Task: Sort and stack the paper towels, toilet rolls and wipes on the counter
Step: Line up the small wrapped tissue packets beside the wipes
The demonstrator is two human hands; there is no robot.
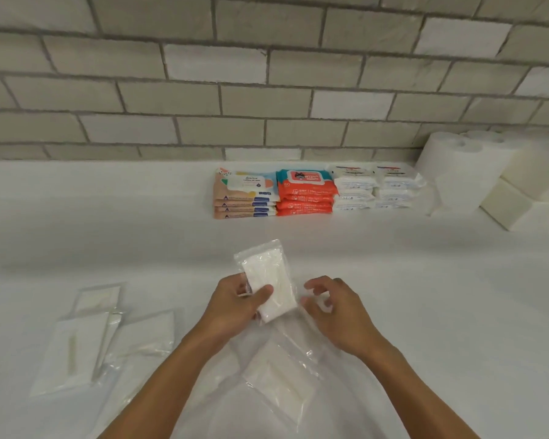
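My left hand (235,304) grips a clear plastic pack of white tissues (267,277) above the white counter (108,223), thumb across its front. My right hand (333,308) hovers just right of the pack with fingers loosely curled, holding nothing. Another clear tissue pack (282,372) lies flat under my wrists. Several similar packs (105,337) lie at the left front. Against the wall stand a stack of beige wipes packs (243,196), a stack of orange wipes packs (305,193) and two stacks of white packs (373,188).
White paper rolls (463,166) stand at the back right beside cream-coloured blocks (520,191). A grey brick wall (267,90) runs along the counter's back edge.
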